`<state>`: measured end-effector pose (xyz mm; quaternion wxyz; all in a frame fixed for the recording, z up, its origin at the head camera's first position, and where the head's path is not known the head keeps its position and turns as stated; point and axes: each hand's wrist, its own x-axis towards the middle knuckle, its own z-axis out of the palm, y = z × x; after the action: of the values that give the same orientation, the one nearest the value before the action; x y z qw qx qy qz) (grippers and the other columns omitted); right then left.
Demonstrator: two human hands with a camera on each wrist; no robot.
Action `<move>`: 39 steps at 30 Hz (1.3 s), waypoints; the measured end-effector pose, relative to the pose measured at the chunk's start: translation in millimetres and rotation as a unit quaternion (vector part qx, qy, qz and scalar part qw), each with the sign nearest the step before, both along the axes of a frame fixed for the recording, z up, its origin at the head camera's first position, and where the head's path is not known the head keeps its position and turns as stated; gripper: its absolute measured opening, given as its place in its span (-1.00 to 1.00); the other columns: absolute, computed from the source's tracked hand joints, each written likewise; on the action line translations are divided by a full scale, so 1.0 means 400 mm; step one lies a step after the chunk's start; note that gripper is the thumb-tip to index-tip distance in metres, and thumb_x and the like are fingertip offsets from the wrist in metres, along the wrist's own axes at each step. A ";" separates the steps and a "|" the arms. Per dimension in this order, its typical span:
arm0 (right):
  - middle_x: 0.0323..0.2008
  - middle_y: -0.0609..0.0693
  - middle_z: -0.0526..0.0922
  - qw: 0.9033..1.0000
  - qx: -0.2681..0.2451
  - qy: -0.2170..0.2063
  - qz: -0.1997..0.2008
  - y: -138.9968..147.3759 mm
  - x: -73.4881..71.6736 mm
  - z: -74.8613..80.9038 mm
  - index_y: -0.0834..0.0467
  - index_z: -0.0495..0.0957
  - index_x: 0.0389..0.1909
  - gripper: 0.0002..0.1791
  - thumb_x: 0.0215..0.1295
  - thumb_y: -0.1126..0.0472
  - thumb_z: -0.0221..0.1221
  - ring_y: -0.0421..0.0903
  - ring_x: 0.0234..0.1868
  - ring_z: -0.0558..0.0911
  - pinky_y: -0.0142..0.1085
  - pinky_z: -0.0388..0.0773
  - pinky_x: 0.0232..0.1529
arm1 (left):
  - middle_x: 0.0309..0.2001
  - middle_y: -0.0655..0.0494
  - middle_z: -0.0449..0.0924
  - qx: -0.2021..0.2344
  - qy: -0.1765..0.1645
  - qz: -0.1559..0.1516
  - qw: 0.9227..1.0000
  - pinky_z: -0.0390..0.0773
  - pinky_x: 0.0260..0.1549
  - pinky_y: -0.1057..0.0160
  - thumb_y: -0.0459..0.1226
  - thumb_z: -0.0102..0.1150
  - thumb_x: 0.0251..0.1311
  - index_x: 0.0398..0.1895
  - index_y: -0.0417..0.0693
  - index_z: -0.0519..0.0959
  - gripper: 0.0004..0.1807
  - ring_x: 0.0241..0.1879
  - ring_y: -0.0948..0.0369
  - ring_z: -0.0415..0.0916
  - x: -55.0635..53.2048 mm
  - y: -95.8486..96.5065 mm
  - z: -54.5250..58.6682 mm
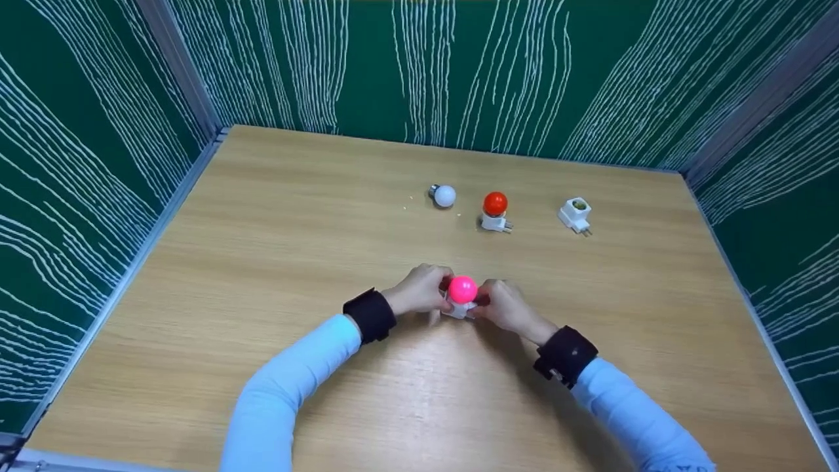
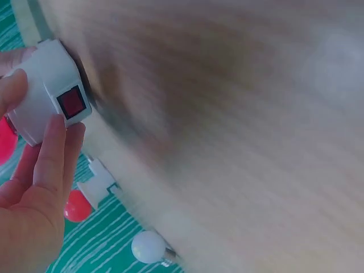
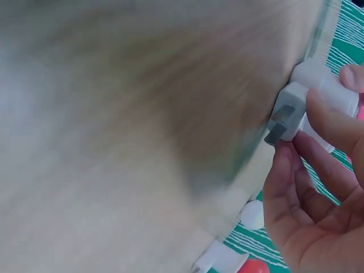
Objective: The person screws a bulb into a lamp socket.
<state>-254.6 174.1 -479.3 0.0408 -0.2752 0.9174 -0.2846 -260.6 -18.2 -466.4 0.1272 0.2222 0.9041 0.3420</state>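
Note:
A pink light bulb [image 1: 463, 289] stands upright in a white plug-in lamp socket [image 1: 460, 310] at the middle of the table. From the left, my left hand [image 1: 419, 290] grips the socket, its fingers beside a dark red switch [image 2: 72, 102] in the left wrist view. My right hand [image 1: 506, 307] holds the socket's other side. In the right wrist view its fingertips pinch the block with the flat metal prongs [image 3: 275, 134]. The bulb's threaded base is hidden inside the socket.
Farther back lie a white bulb [image 1: 445, 196] on its side, a red bulb [image 1: 495, 203] fitted in another white socket [image 1: 495, 223], and a bulbless socket [image 1: 576, 214] at right. Green, white-streaked panels [image 1: 370, 72] enclose the wooden table [image 1: 295, 216] at the back and sides.

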 end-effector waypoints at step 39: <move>-0.38 0.23 0.67 0.985 0.090 0.042 -0.139 0.085 -0.313 0.021 0.30 0.68 -0.41 -0.89 0.00 0.38 0.26 0.14 -0.27 0.63 -0.06 0.56 -0.19 | -0.31 0.04 0.66 0.071 0.041 0.100 0.992 0.45 -0.25 0.38 -0.36 0.31 -0.08 -0.15 -0.12 0.62 -0.67 -0.27 0.20 0.53 -0.319 0.164 -0.028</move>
<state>-380.0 208.1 -470.8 -0.0125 -0.1520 0.9695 -0.1920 -388.1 47.3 -477.7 0.0385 0.1528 0.8997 0.4072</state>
